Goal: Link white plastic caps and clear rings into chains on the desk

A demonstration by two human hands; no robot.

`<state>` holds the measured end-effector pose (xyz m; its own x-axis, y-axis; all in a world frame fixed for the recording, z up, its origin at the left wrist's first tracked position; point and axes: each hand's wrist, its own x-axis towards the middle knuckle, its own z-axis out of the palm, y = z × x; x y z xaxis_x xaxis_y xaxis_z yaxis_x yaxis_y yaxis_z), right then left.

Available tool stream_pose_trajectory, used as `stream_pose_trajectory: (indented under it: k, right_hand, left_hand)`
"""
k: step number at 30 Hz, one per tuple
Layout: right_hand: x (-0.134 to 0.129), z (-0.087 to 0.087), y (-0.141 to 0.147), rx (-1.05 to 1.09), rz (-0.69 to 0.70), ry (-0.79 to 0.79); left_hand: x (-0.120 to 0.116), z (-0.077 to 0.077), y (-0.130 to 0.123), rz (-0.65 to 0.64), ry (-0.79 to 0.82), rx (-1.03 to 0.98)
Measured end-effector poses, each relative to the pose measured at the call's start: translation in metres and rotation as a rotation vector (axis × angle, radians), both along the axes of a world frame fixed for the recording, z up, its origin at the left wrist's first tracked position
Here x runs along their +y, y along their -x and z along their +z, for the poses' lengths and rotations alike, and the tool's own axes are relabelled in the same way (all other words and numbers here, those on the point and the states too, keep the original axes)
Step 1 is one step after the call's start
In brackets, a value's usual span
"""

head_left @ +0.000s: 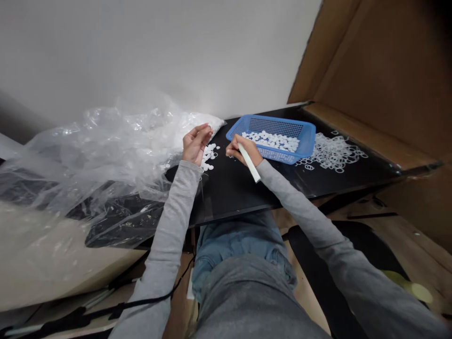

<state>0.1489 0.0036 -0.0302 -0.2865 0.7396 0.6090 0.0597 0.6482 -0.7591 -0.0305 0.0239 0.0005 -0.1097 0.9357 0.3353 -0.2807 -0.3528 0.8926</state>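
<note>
My left hand (195,142) is raised above small white plastic pieces (209,155) lying on the black table (226,197). Its thumb and fingertips are pinched together; whatever they hold is too small to make out. My right hand (244,149) is closed around a pale, flat, stick-like tool (250,165) with a dark end that points back toward me. The tool's other end is hidden by the fingers. Just beyond my right hand is a blue perforated plastic basket (306,136), holding many small white pieces (271,140).
A large clear plastic bag (116,146) with white contents spreads across the left side. Thin white rings (330,153) are heaped right of the basket. Cardboard (381,80) stands along the right, a pale wall (176,52) behind. A black cable (148,300) hangs below the table.
</note>
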Motion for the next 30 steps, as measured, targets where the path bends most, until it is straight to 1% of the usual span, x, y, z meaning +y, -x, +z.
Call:
stream_pose_trajectory:
  k: [4,7,10,17,20,24,27,30]
  right_hand:
    - [0.001,-0.002,-0.004,-0.068,-0.114,0.007]
    - [-0.001,0.000,-0.006,-0.101,-0.115,0.004]
    - [-0.003,0.002,-0.007,-0.131,-0.091,-0.013]
    - [-0.001,0.002,-0.009,-0.158,-0.090,0.006]
    - [-0.002,0.002,-0.009,-0.123,-0.088,-0.028]
    - [-0.004,0.006,-0.010,-0.030,-0.106,-0.113]
    - [-0.009,0.012,-0.011,0.058,-0.103,-0.141]
    - [-0.014,0.018,-0.010,0.137,-0.032,-0.085]
  left_hand:
    - [-0.016,0.006,-0.018,-0.090,0.015,-0.002]
    - [-0.025,0.009,-0.026,-0.177,0.010,0.037]
    - [-0.031,0.010,-0.029,-0.223,0.006,0.083]
    - [-0.044,0.015,-0.035,-0.228,0.018,0.120]
    - [-0.046,0.017,-0.035,-0.242,0.007,0.107]
    - [-0.047,0.017,-0.034,-0.264,-0.015,0.105]
    - [-0.048,0.017,-0.035,-0.234,-0.009,0.135]
    - [-0.047,0.015,-0.037,-0.164,-0.045,0.143]
